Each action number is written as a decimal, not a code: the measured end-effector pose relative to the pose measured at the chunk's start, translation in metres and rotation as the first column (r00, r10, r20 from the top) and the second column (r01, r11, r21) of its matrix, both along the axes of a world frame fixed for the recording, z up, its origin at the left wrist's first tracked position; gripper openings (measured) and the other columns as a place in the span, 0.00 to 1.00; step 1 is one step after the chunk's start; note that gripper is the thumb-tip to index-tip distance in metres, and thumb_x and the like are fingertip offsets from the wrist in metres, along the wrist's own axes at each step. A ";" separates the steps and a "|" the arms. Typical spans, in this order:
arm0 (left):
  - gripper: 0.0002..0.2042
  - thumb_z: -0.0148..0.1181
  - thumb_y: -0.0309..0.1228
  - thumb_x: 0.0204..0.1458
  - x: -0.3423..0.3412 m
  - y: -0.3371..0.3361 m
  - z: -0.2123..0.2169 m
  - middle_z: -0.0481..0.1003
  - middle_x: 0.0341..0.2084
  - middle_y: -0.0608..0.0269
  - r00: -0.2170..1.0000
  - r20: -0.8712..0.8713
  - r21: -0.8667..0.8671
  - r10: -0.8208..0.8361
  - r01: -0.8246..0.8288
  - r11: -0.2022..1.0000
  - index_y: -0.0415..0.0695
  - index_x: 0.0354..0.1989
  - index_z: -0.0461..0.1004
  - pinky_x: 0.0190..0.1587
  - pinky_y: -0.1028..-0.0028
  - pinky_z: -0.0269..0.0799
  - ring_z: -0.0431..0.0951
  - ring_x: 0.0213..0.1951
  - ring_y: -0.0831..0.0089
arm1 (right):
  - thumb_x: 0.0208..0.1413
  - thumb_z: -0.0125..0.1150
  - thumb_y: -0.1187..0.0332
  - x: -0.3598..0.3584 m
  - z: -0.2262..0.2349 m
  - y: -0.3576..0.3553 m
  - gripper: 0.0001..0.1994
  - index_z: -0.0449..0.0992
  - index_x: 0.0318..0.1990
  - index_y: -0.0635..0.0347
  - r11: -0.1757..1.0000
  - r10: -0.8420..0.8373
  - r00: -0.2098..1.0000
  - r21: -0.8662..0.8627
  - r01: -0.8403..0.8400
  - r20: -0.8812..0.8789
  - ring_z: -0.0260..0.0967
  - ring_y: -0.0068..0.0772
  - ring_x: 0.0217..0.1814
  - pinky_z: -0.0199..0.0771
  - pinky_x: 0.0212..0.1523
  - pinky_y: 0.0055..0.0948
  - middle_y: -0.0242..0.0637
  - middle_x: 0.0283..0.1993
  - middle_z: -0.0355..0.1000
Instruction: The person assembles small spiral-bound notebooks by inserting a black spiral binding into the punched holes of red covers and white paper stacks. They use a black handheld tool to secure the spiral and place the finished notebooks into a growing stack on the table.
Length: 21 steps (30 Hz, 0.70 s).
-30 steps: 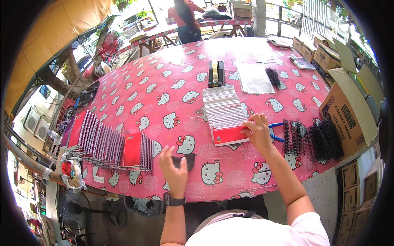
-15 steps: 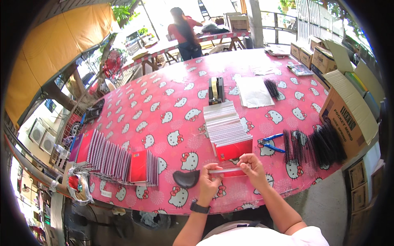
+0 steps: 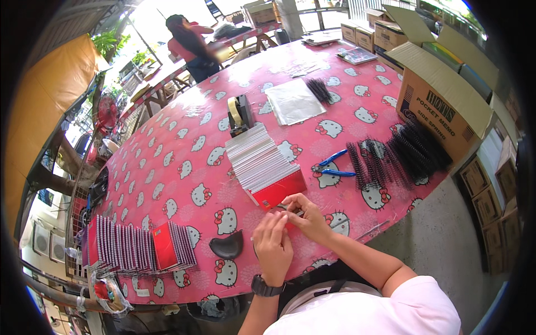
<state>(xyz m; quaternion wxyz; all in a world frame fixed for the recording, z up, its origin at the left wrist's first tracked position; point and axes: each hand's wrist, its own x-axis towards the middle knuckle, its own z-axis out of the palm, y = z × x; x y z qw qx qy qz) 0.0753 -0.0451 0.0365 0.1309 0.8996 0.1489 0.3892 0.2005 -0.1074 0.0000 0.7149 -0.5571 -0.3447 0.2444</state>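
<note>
Close to the table's near edge, my left hand point(image 3: 272, 245) curls over a small red-covered memo pad point(image 3: 291, 228), which my fingers mostly cover. Thumb and fingers of my right hand point(image 3: 306, 219) pinch at the pad's far side, touching the left fingertips. Just beyond my hands lies a long row of unbound memo pads point(image 3: 259, 159), white edges up, with a red cover at its near end. A black curved dish-like object point(image 3: 226, 245) rests left of my left hand. Blue-handled pliers point(image 3: 335, 164) and black spiral coils point(image 3: 399, 156) lie to the right.
Spiral-bound red notebooks point(image 3: 125, 245) stand packed at the left. Farther back are a tape dispenser point(image 3: 239, 117), white sheets point(image 3: 295, 101) and a small coil bundle point(image 3: 318, 90). An open carton point(image 3: 435, 109) borders the right edge. Another person point(image 3: 192, 50) stands at a far table.
My hands have drawn together; the pad's pale edge, visible between them before, is now covered. The left hand has turned over the pad. My view has swung right, shifting the table leftward.
</note>
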 end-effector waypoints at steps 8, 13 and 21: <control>0.16 0.59 0.17 0.43 0.001 0.003 -0.009 0.78 0.37 0.63 0.999 0.004 -0.115 -0.036 0.036 0.993 0.48 0.41 0.80 0.43 0.67 0.68 0.77 0.40 0.63 | 0.53 0.63 0.65 0.135 0.013 -0.056 0.10 0.76 0.36 0.62 0.736 -0.403 0.631 -0.175 0.653 0.663 0.72 0.43 0.40 0.72 0.43 0.38 0.43 0.38 0.74; 0.16 0.60 0.18 0.43 0.000 0.007 -0.010 0.78 0.36 0.64 0.997 0.056 -0.102 -0.054 0.060 0.993 0.49 0.41 0.80 0.42 0.67 0.69 0.76 0.39 0.65 | 0.47 0.67 0.67 0.176 -0.009 -0.066 0.15 0.72 0.41 0.59 0.368 -0.200 0.420 -0.329 0.869 0.885 0.69 0.46 0.47 0.71 0.48 0.40 0.43 0.43 0.72; 0.06 0.66 0.26 0.46 0.001 0.004 -0.011 0.78 0.32 0.66 0.995 0.089 -0.095 -0.051 0.059 0.994 0.47 0.34 0.80 0.38 0.68 0.67 0.76 0.35 0.67 | 0.43 0.71 0.69 0.177 -0.003 -0.058 0.16 0.72 0.40 0.59 0.385 -0.226 0.590 -0.486 0.785 0.775 0.73 0.47 0.46 0.74 0.46 0.40 0.44 0.40 0.75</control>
